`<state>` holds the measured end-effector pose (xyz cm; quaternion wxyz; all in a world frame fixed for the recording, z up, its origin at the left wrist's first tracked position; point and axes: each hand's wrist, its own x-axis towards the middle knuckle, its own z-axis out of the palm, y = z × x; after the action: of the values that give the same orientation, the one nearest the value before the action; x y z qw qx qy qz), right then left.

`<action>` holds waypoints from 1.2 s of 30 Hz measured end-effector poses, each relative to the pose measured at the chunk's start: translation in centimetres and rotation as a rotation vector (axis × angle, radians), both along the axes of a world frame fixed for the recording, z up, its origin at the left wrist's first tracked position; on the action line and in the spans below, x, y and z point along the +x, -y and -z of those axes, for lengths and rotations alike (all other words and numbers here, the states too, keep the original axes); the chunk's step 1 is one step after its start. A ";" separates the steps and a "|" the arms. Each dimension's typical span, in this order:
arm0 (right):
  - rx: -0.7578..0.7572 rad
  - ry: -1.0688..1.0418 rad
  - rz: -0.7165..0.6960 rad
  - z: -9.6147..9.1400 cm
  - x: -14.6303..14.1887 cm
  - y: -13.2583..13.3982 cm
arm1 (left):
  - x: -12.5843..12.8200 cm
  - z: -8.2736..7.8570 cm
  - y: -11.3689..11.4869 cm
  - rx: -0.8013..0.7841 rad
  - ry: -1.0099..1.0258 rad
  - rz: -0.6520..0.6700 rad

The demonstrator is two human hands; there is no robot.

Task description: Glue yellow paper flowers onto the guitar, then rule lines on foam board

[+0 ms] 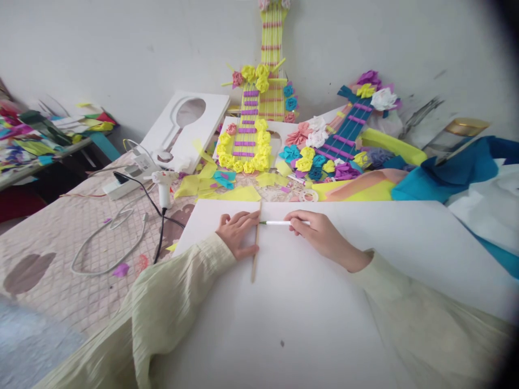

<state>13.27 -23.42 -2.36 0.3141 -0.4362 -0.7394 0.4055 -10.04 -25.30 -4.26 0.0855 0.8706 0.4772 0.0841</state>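
A large white board (320, 302) lies before me, with a thin wooden stick (254, 265) running lengthwise across it. My left hand (237, 233) rests on the board at the stick, its fingers stretched out and the thumb apart, fingertips touching the stick's upper part. From the other side, my right hand (314, 232) pinches a white pen (278, 222) with a green tip. The pen lies almost level, and its tip meets the right edge of the stick just beside my left fingertips. A small dark mark (283, 343) shows on the board's near part.
Behind the board stand paper-flowered guitar shapes, one yellow (245, 140) and one blue (344, 132). A white glue gun (163, 189), cables and a power strip (121, 186) lie left. A cut-out white panel (214, 108) leans on the wall; blue paper (450, 170) lies right.
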 end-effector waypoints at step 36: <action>-0.076 0.099 -0.066 -1.6 0.3 5.0 | -0.3 0.7 -0.4 0.037 -0.018 0.012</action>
<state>13.60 -28.37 -0.76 0.2468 -0.4427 -0.7519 0.4215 -10.33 -24.88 -4.99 0.0656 0.8756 0.4712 0.0844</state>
